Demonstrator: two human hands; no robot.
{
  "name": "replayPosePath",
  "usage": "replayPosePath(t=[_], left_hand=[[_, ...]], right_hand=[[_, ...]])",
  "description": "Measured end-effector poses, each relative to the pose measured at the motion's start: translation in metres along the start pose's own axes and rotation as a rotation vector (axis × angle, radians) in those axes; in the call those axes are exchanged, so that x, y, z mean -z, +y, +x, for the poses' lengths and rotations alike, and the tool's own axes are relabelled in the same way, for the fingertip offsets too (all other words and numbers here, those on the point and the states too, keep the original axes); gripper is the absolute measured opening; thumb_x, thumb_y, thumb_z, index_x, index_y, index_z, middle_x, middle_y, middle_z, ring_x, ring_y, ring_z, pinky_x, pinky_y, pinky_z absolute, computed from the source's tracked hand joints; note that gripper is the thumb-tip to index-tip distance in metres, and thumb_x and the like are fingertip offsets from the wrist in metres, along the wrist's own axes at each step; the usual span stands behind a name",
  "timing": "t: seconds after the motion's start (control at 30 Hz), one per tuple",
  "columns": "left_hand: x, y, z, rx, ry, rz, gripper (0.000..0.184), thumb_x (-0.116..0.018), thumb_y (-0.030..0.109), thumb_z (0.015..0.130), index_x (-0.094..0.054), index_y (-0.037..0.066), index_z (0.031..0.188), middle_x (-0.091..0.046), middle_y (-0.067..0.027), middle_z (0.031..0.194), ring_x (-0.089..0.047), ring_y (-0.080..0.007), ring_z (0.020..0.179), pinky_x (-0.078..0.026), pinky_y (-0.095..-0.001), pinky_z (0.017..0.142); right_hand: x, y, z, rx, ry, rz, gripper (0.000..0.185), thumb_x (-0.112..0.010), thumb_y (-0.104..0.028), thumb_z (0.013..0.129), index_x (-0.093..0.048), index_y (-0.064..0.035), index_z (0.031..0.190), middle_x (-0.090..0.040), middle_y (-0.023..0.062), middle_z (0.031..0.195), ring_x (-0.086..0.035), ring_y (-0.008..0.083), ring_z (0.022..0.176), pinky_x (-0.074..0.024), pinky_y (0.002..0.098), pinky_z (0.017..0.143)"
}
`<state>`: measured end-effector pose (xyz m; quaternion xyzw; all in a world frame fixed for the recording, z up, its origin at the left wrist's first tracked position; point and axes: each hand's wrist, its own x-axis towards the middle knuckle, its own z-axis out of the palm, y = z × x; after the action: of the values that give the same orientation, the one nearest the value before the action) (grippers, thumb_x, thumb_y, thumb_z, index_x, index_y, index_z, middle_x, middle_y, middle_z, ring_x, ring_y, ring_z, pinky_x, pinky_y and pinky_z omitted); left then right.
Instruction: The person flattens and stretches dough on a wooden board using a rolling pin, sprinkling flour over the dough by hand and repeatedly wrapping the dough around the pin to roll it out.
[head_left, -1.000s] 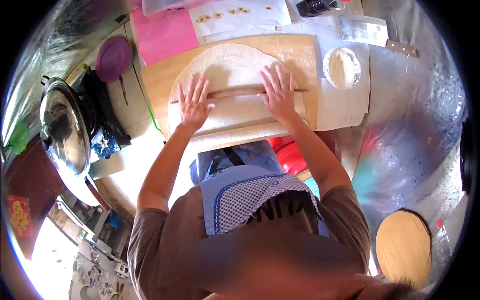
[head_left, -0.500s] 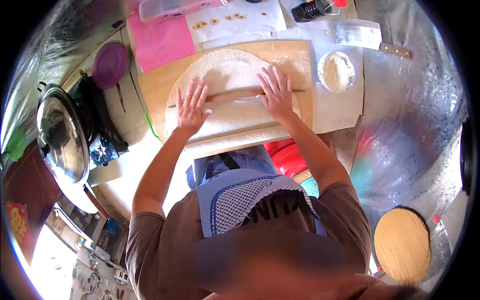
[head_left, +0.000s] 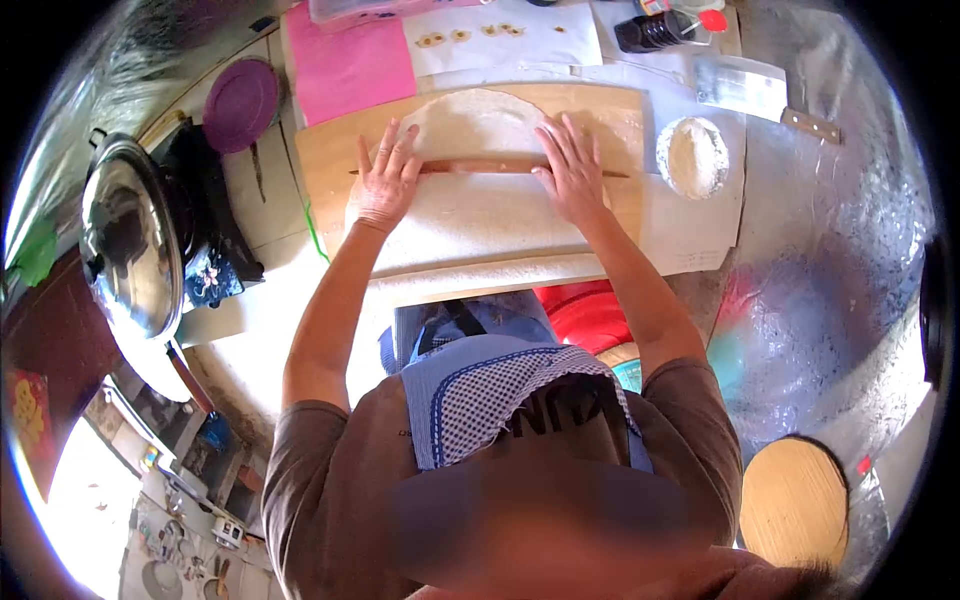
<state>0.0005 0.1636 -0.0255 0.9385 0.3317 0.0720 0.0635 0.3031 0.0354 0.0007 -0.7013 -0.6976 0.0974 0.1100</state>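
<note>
A wide sheet of dough (head_left: 480,225) covers much of the wooden board (head_left: 622,125), its near edge hanging in a thick fold along the board's front. Across the dough lies a thin wooden rolling pin (head_left: 475,166) with tapered ends. My left hand (head_left: 387,180) rests flat over the pin's left part, fingers stretched out. Over its right part lies my right hand (head_left: 572,172), palm down with fingers spread. Both hands press on the pin from above without wrapping round it. The palms hide parts of the pin.
To the right are a bowl of flour (head_left: 722,165), a cleaver (head_left: 740,88) and a dark bottle with a red cap (head_left: 650,35). A pink sheet (head_left: 350,65) lies behind the board. At left stand a purple lid-like disc (head_left: 240,105) and a large lidded pan (head_left: 130,240).
Both hands and the rolling pin have moved away from my body, toward the dough's far edge. The whole view has shifted slightly, so the board appears farther right.
</note>
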Motion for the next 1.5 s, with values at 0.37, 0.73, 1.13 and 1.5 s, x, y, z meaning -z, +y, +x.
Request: replayPosePath(t=[0.37,0.73,1.13,1.5], left_hand=[[0.019,-0.077,-0.081,0.217,0.04,-0.021,0.043,-0.056,0.036,0.096,-0.055,0.008,0.128,-0.042,-0.0111,0.153,-0.031,-0.031,0.147,-0.017,-0.0622,0.119],[0.032,-0.062,-0.121,0.217,-0.023,-0.215,0.067,-0.026,0.061,0.1,-0.039,0.015,0.148,-0.035,-0.01,0.159,-0.025,-0.0309,0.15,-0.013,-0.0605,0.121],[0.027,-0.129,-0.052,0.091,0.173,-0.011,0.033,-0.06,0.034,0.093,-0.059,0.008,0.112,-0.052,-0.01,0.14,-0.042,-0.0309,0.139,-0.029,-0.0578,0.116],[0.026,-0.103,-0.167,0.239,0.048,0.208,0.033,-0.073,0.033,0.082,-0.06,0.015,0.107,-0.058,-0.0067,0.115,-0.056,-0.0251,0.112,-0.039,-0.0518,0.101]], right_hand=[[-0.035,-0.073,0.069,0.12,0.011,-0.027,0.066,-0.061,-0.044,0.093,-0.04,-0.0199,0.151,-0.029,0.0027,0.162,-0.019,0.0302,0.152,-0.0127,0.0641,0.118],[-0.043,-0.076,0.037,0.167,-0.017,0.026,0.063,-0.055,-0.042,0.096,-0.038,-0.0211,0.153,-0.029,0.0021,0.162,-0.017,0.0314,0.152,-0.0078,0.0617,0.12],[-0.051,-0.07,0.153,0.09,0.103,-0.052,0.06,-0.05,-0.038,0.1,-0.034,-0.0153,0.153,-0.032,0.0028,0.16,-0.024,0.0285,0.15,-0.0155,0.0623,0.118],[-0.06,-0.133,0.137,0.238,0.04,-0.084,0.063,-0.042,-0.051,0.101,-0.03,-0.0215,0.155,-0.034,0.0008,0.16,-0.018,0.026,0.152,-0.0084,0.0619,0.12]])
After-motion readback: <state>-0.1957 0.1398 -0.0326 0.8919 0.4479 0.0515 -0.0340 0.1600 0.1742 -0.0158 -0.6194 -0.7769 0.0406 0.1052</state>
